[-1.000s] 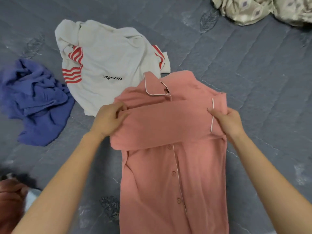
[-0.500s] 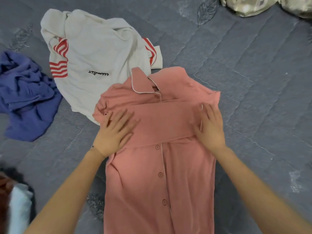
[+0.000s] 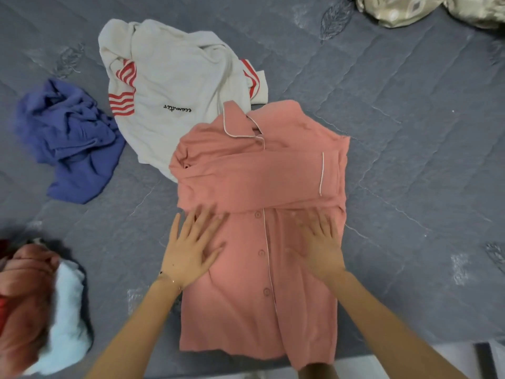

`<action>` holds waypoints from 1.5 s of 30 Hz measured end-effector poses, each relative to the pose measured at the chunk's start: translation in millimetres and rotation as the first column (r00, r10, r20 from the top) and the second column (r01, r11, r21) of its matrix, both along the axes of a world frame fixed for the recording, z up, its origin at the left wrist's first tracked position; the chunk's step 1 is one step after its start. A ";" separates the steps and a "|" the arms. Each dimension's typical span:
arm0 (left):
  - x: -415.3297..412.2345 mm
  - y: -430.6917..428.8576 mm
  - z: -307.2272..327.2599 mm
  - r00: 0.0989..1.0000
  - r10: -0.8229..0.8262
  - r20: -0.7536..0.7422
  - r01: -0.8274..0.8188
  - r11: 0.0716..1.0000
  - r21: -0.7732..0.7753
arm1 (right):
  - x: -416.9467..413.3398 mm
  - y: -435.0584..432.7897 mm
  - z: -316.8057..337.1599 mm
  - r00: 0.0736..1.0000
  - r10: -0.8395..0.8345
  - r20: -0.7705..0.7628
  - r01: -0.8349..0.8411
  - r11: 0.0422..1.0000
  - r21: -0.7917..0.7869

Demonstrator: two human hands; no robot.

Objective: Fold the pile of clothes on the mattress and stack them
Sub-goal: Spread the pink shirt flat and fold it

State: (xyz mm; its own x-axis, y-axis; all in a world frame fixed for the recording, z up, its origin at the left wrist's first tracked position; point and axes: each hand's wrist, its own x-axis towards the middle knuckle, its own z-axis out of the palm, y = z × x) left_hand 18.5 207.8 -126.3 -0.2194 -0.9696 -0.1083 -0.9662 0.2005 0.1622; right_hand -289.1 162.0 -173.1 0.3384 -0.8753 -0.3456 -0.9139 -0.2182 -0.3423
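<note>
1. While it fills nearly the whole view, the grey quilted mattress (image 3: pixel 396 132) carries every garment; its near edge shows at the bottom right.
2. Lying flat on the mattress with its collar away from the person, the salmon-pink button-front pyjama shirt with white piping (image 3: pixel 259 310) has both sleeves folded across its chest, one cuff with a white stripe near its right edge.
3. Crumpled just beyond the pink shirt's upper left shoulder and partly under it, the cream sweatshirt with red stripes and small black script (image 3: pixel 175 77) lies unfolded.
4. Left of the sweatshirt, close beside it, sits a bunched blue-violet cloth (image 3: pixel 68 138).
5. At the lower left edge is a blurred heap of rust-brown, white and dark clothes (image 3: pixel 35 305); I cannot tell whether it is folded.
6. A beige patterned satin fabric (image 3: pixel 410 9) shows at the top right corner, well apart from the shirt.
7. The left hand (image 3: pixel 191 250) lies palm down, fingers spread wide, on the shirt's left half just below the folded sleeve, its grip holding nothing.
8. The right hand (image 3: pixel 319 244), somewhat blurred, lies likewise flat and spread on the right half, the button placket between the two hands.
</note>
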 end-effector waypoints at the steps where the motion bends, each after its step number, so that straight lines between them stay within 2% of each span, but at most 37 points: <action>1: -3.0 15.4 -1.0 0.999 0.045 -0.013 -0.045 0.999 0.020 | 1.7 16.3 1.4 1.000 -0.016 0.017 0.016 1.000 -0.015; 4: -7.2 59.0 -12.8 0.987 0.161 -0.020 -0.158 0.982 0.098 | 2.9 60.9 -2.5 0.997 -0.077 0.005 0.077 0.996 -0.037; 6: -9.7 88.2 -24.7 0.957 0.290 0.000 -0.285 0.940 0.186 | 3.6 87.5 -2.1 0.986 -0.161 -0.042 0.161 0.987 -0.005; 8: -14.8 124.3 -32.0 0.869 0.495 -0.002 -0.472 0.829 0.299 | 2.5 118.5 -1.5 0.962 -0.267 -0.054 0.269 0.962 0.045; 10: -22.0 158.3 -31.3 0.718 0.695 -0.039 -0.619 0.663 0.421 | -0.8 149.8 2.1 0.920 -0.381 -0.089 0.390 0.910 0.138; 11: -25.8 174.0 -29.3 0.673 0.737 -0.064 -0.633 0.619 0.466 | -2.7 164.6 3.3 0.900 -0.422 -0.112 0.436 0.877 0.200; 14: -33.5 213.3 -29.6 0.670 0.734 -0.109 -0.604 0.624 0.496 | -9.9 205.8 2.0 0.864 -0.484 -0.141 0.502 0.800 0.328; 15: -35.9 222.5 -32.7 0.632 0.765 -0.123 -0.628 0.599 0.497 | -10.9 216.2 2.8 0.853 -0.511 -0.106 0.514 0.791 0.332; 18: -42.2 230.6 -37.0 0.360 0.919 -0.158 -0.739 0.384 0.553 | -11.3 234.6 5.1 0.734 -0.678 0.045 0.635 0.708 0.311; 19: -43.3 231.7 -38.7 0.308 0.938 -0.161 -0.749 0.343 0.566 | -12.4 238.0 4.6 0.671 -0.739 0.057 0.689 0.651 0.319; 21: -46.7 234.3 -39.4 0.286 0.935 -0.210 -0.747 0.355 0.563 | -17.9 242.4 1.6 0.571 -0.820 0.043 0.769 0.552 0.321; 23: -52.4 237.8 -37.7 0.218 0.934 -0.284 -0.758 0.346 0.554 | -25.5 245.4 -2.1 0.524 -0.851 0.025 0.800 0.502 0.329; 25: -59.3 241.8 -34.4 0.069 0.921 -0.383 -0.766 0.295 0.571 | -33.8 247.7 -1.1 0.469 -0.883 0.022 0.808 0.439 0.393; 27: -65.9 245.3 -26.3 -0.136 0.852 -0.506 -0.751 0.245 0.614 | -40.9 247.7 3.3 0.449 -0.891 0.066 0.781 0.428 0.456; 29: -71.1 244.8 -10.4 -0.253 0.755 -0.605 -0.759 0.233 0.608 | -46.3 242.8 11.9 0.450 -0.882 0.142 0.741 0.457 0.493; 30: -71.5 241.0 -1.3 -0.291 0.709 -0.642 -0.761 0.235 0.604 | -49.2 236.9 19.0 0.389 -0.898 0.206 0.730 0.437 0.526; 33: -67.9 216.8 28.5 -0.333 0.627 -0.704 -0.750 0.276 0.601 | -55.5 205.3 49.2 0.083 -0.936 0.342 0.716 0.294 0.633; 34: -66.0 203.6 39.3 -0.349 0.602 -0.718 -0.739 0.295 0.606 | -57.4 190.8 59.6 0.017 -0.934 0.356 0.706 0.263 0.658; 41: -20.9 71.0 70.4 -0.411 0.510 -0.755 -0.710 0.341 0.617 | -44.6 72.6 105.4 -0.172 -0.871 0.460 0.685 0.231 0.691; 45: -2.9 -17.0 71.4 -0.528 0.462 -0.713 -0.605 0.385 0.697 | -19.7 2.9 106.8 -0.284 -0.819 0.498 0.657 0.212 0.723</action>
State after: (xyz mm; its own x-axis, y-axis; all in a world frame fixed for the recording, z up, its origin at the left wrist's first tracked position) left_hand 15.6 190.7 -54.9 0.6375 -0.5612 -0.5279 0.4857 -0.2391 0.8408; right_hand -308.8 164.8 -66.3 -0.4299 -0.6469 -0.6299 0.3550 0.5204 -0.7767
